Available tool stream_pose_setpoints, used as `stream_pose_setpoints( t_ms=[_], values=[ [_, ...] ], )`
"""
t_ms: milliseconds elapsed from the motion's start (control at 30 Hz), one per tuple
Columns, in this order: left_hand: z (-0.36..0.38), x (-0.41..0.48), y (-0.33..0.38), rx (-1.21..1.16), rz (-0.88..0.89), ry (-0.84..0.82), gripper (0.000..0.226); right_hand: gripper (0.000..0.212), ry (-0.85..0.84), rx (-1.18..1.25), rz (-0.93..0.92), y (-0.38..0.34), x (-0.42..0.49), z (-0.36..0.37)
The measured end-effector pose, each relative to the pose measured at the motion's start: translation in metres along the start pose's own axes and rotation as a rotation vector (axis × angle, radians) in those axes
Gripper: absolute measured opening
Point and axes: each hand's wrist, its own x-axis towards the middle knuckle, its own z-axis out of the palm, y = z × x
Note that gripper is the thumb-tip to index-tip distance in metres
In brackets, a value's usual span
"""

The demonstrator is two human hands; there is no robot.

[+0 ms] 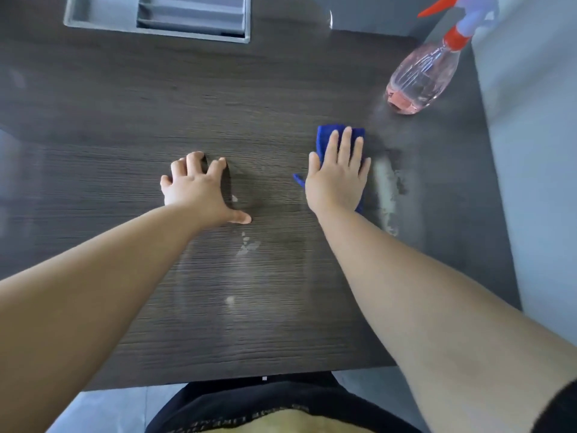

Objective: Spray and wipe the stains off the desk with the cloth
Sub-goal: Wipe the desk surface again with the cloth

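My right hand (338, 173) lies flat on a folded blue cloth (324, 135), pressing it onto the dark wood-grain desk (125, 120). Just right of the cloth runs a pale whitish smear (387, 192). Smaller white stains (248, 246) and another faint spot (230, 300) lie nearer the front edge. My left hand (196, 189) rests on the desk with fingers spread, holding nothing. A clear spray bottle (421, 79) with pink liquid and a red trigger stands at the far right, apart from both hands.
A grey recessed cable tray (100, 23) is set into the desk at the back left. The desk's right edge meets a light grey wall or floor (530, 151). The front edge is close to my body.
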Motion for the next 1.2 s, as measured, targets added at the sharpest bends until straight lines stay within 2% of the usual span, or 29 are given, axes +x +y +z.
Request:
stream_pose_setpoints(
  t_ms=[33,133,167,200,233,333,367,400,433,467,533,600,667,700,733,800,867,900,933,967,1033,1133,1167,1200],
  values=[
    [-0.001,0.0,0.0,0.017,0.004,-0.005,0.114,0.059,-0.011,-0.019,-0.121,-0.003,-0.009,0.003],
    [0.0,0.002,-0.002,0.055,0.013,-0.019,0.115,0.056,-0.062,-0.081,-0.711,0.03,-0.026,-0.002],
    [0.0,0.002,-0.001,0.066,0.016,-0.028,0.115,0.055,-0.056,-0.126,-0.85,0.049,-0.017,-0.004],
    [0.0,0.002,-0.001,0.074,0.018,-0.038,0.115,0.054,-0.037,-0.163,-0.874,0.064,-0.004,-0.005],
    [-0.001,0.002,0.0,0.077,0.017,-0.047,0.115,0.054,-0.035,-0.166,-0.78,0.071,0.009,-0.007],
    [-0.002,0.004,0.003,0.078,0.013,-0.048,0.114,0.054,0.026,-0.067,-0.164,0.043,0.04,-0.008],
    [-0.002,0.004,0.004,0.082,0.012,-0.046,0.114,0.056,0.046,-0.038,-0.019,0.021,0.043,-0.006],
    [-0.002,0.004,0.005,0.084,0.008,-0.045,0.114,0.058,0.041,-0.008,0.033,-0.004,0.043,-0.004],
    [-0.003,0.004,0.005,0.086,0.007,-0.047,0.114,0.059,0.028,0.004,-0.008,-0.025,0.038,-0.001],
    [-0.003,0.004,0.005,0.083,0.004,-0.052,0.115,0.059,0.016,-0.014,-0.134,-0.041,0.03,0.003],
    [-0.003,0.004,0.005,0.069,0.005,-0.06,0.116,0.058,-0.027,-0.061,-0.514,-0.05,0.01,0.005],
    [-0.003,0.004,0.003,0.064,0.005,-0.054,0.116,0.055,-0.073,-0.082,-0.92,-0.028,0.013,0.001],
    [-0.003,0.003,0.002,0.059,0.006,-0.058,0.117,0.051,-0.082,-0.092,-1.153,0.002,0.04,-0.004],
    [-0.004,0.003,0.002,0.056,0.007,-0.061,0.116,0.051,-0.049,-0.104,-1.145,0.014,0.057,-0.005],
    [-0.004,0.003,0.002,0.056,0.01,-0.065,0.116,0.052,-0.025,-0.095,-1.035,0.02,0.073,-0.008],
    [-0.004,0.003,0.001,0.057,0.012,-0.058,0.116,0.055,0.034,-0.024,-0.618,0.01,0.093,-0.011],
    [-0.003,0.002,0.0,0.055,0.009,-0.045,0.116,0.056,0.06,0.015,-0.221,-0.03,0.101,-0.01],
    [-0.003,0.002,0.0,0.051,0.009,-0.038,0.116,0.058,0.04,0.024,-0.136,-0.052,0.097,-0.009],
    [-0.003,0.002,-0.001,0.043,0.004,-0.029,0.116,0.06,0.021,0.026,-0.154,-0.074,0.091,-0.007],
    [-0.003,0.002,-0.001,0.035,0.001,-0.024,0.116,0.061,0.012,0.005,-0.259,-0.089,0.082,-0.004],
    [-0.004,0.001,-0.001,0.024,-0.001,-0.022,0.116,0.06,-0.022,-0.052,-0.618,-0.099,0.057,0.002],
    [-0.003,0.001,-0.003,0.015,0.008,-0.004,0.116,0.056,-0.1,-0.09,-1.152,-0.061,0.057,-0.002],
    [-0.003,0.0,-0.004,0.016,0.009,-0.002,0.116,0.055,-0.093,-0.102,-1.248,-0.045,0.071,-0.004],
    [-0.002,0.0,-0.005,0.021,0.016,-0.005,0.115,0.055,-0.071,-0.112,-1.263,-0.031,0.086,-0.007]
  ],
)
